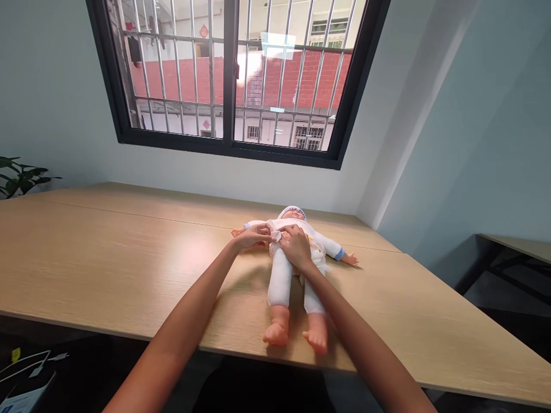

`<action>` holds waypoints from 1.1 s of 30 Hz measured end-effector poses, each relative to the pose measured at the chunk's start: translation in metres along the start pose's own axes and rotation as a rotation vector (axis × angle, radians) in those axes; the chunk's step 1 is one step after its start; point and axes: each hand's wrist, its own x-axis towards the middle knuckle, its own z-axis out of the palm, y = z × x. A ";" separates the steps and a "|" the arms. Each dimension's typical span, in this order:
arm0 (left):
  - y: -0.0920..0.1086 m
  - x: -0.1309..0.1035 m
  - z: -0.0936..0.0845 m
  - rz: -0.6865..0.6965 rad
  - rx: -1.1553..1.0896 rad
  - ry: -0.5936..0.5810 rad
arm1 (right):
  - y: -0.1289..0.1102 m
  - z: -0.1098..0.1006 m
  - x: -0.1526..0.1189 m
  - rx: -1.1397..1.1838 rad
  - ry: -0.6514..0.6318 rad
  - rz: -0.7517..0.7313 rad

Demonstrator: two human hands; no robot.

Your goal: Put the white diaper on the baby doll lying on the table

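Note:
A baby doll (281,282) in white clothes and a white cap lies on its back, its bare feet toward me and its arms spread. Around its hips is a white diaper (319,256), partly hidden by my hands. My left hand (253,236), at the doll's waist on the left, pinches a small white diaper tab (276,236) between thumb and fingers. Bent over the doll's belly, my right hand (297,246) has its fingers closed at the diaper's front edge, beside the tab. Its fingertips are partly hidden.
The doll rests on a wide wooden table (129,258), its feet near the front edge. Behind stands a wall with a barred window (228,74). A plant (21,176) is at far left, cables (43,361) lie below left, and another table (516,246) stands at right.

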 end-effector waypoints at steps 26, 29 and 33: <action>-0.020 0.013 -0.003 0.002 -0.069 0.004 | 0.002 0.001 0.003 0.358 0.163 0.051; -0.019 0.012 -0.001 -0.001 -0.046 -0.012 | -0.002 0.000 0.001 0.278 0.192 0.026; -0.016 0.010 0.003 -0.017 0.020 0.001 | -0.005 -0.001 0.000 0.285 0.150 -0.034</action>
